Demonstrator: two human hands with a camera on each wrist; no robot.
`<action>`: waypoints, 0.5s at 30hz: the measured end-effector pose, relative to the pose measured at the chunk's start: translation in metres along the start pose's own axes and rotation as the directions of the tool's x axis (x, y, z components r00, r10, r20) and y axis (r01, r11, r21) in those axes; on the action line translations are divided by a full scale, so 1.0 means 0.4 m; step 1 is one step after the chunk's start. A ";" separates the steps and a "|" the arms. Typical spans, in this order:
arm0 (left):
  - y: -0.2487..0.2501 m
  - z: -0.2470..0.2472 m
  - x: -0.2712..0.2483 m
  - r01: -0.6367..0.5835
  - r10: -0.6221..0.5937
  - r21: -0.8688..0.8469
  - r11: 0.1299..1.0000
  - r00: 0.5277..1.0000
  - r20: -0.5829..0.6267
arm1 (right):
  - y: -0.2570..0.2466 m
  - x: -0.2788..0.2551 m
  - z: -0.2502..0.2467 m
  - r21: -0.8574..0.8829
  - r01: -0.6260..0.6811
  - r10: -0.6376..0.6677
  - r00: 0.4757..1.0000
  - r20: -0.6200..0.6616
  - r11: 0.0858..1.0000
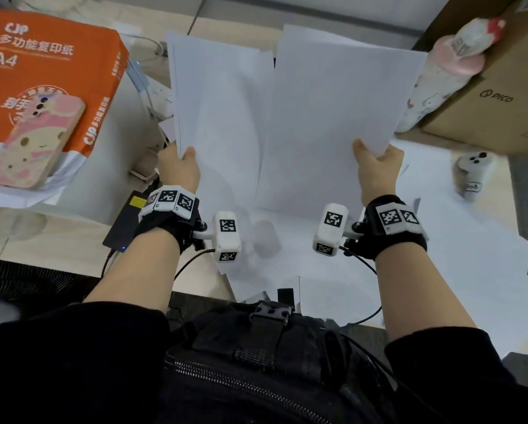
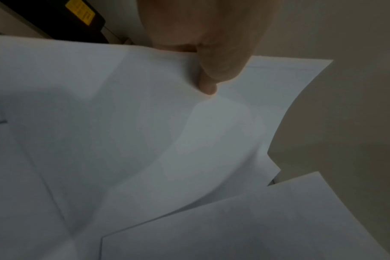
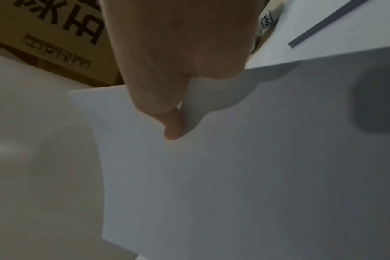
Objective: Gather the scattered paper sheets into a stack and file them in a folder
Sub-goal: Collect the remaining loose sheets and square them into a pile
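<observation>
Two bundles of white paper are held up over the desk. My left hand (image 1: 180, 166) pinches the lower left corner of the left bundle (image 1: 220, 117), thumb on top (image 2: 208, 88). My right hand (image 1: 376, 169) pinches the lower right corner of the right bundle (image 1: 333, 117), thumb on the sheet (image 3: 173, 130). The two bundles meet edge to edge in the middle. More loose white sheets (image 1: 440, 255) lie flat on the desk below and to the right. No folder is clearly visible; a thin grey strip (image 3: 323, 24) lies on a sheet.
An orange A4 paper ream (image 1: 48, 75) with a pink phone (image 1: 33, 142) on it stands at the left. A black power brick (image 1: 125, 221) lies beside my left wrist. A cardboard box (image 1: 498, 96), a pink bottle (image 1: 440, 75) and a small white device (image 1: 474, 169) stand at the right.
</observation>
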State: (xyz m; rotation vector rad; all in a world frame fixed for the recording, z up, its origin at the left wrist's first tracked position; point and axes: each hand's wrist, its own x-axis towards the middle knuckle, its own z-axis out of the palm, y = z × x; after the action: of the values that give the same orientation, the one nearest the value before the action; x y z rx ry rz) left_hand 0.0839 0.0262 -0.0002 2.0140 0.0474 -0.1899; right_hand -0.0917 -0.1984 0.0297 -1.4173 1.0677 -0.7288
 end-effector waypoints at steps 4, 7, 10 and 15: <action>-0.022 -0.003 0.004 0.015 -0.015 0.026 1.000 1.000 0.015 | 0.019 -0.008 0.005 0.058 -0.014 0.012 0.999 0.032 0.998; -0.042 -0.008 0.008 0.046 -0.048 0.045 0.998 0.998 0.051 | 0.010 -0.017 0.020 0.076 0.023 -0.027 0.998 0.054 0.997; -0.039 -0.007 0.000 0.045 -0.050 0.059 0.997 0.994 0.093 | -0.025 -0.026 0.042 0.048 0.108 -0.111 0.992 0.056 0.993; 0.006 0.005 -0.005 -0.036 0.031 0.044 0.998 0.994 0.102 | -0.109 -0.018 0.071 -0.007 0.372 -0.368 0.920 0.131 0.928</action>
State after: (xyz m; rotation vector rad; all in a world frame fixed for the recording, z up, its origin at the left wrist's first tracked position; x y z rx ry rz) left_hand 0.0818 0.0233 0.0013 2.0462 -0.0557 -0.2740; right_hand -0.0604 -0.1836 0.0691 -1.6942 0.7193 -0.8795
